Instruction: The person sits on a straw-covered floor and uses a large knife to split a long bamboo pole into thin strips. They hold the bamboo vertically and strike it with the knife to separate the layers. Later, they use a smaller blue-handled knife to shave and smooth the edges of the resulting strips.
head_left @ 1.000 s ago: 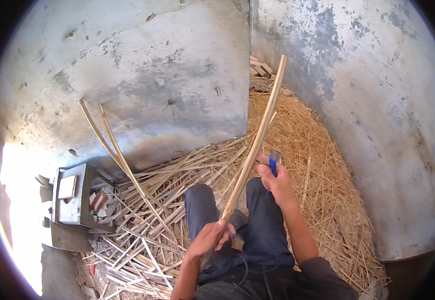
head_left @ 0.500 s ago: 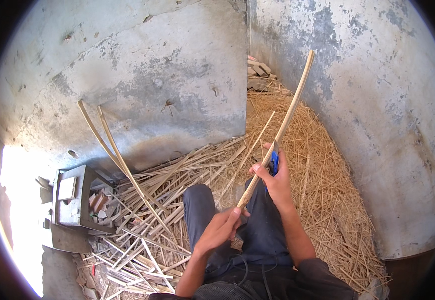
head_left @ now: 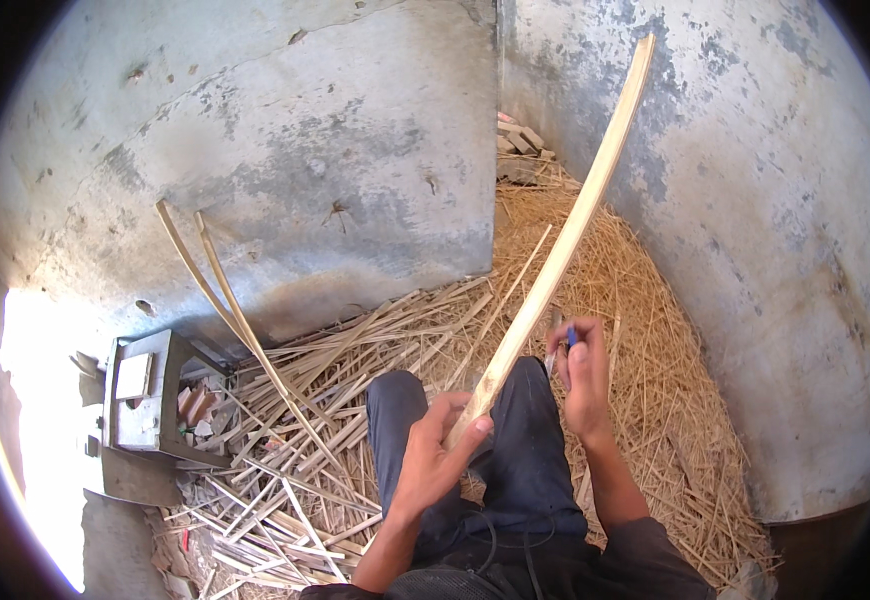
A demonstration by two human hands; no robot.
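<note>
My left hand (head_left: 437, 452) is closed round the lower end of a long pale wooden strip (head_left: 567, 248). From there the strip slants up and away to the right, its far end standing before the right-hand wall. To the right of the strip and apart from it, my right hand (head_left: 585, 385) is closed round a small blue-handled knife (head_left: 572, 338). Fingers cover most of the knife, and a bit of its blade shows near the fingertips. Both hands are above my legs (head_left: 520, 470) in dark trousers.
Many split wooden strips (head_left: 295, 520) lie at the left, and two long ones (head_left: 240, 320) lean up toward the wall (head_left: 305, 150). Straw-like shavings (head_left: 655, 430) are heaped at the right. A grey box-like stand (head_left: 155, 400) stands at far left; bricks (head_left: 520, 140) lie in the corner.
My right hand has come off the strip and moved down and right with the knife. The strip has turned to show its broad pale face, and its far end has risen.
</note>
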